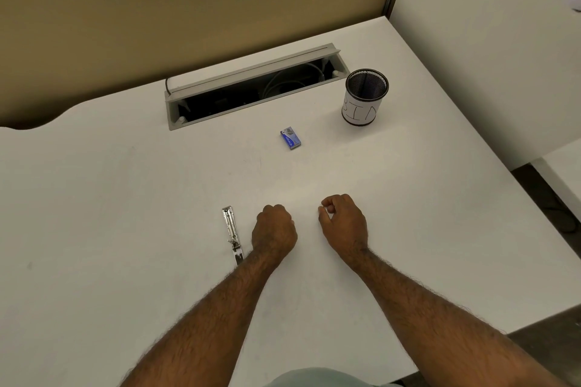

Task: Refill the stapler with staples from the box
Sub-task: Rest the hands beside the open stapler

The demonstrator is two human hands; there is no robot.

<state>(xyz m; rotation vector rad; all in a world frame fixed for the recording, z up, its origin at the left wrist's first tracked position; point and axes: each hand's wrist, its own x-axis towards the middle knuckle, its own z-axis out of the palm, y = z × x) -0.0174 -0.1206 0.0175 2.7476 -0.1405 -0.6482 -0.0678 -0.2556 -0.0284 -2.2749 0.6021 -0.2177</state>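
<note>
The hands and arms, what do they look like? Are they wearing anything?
Both are bare. The left hand and right hand wear no gloves, rings or watch that I can see, and the forearms have no sleeves, just dark hair along them. At the bottom edge there is a bit of pale green cloth, probably the person's clothing.

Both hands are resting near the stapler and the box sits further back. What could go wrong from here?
The left hand is fisted right beside the stapler; its forearm could nudge it. The staple box lies near the open cable tray, so loose staples might fall in. The right hand may pinch something too small to identify.
</note>
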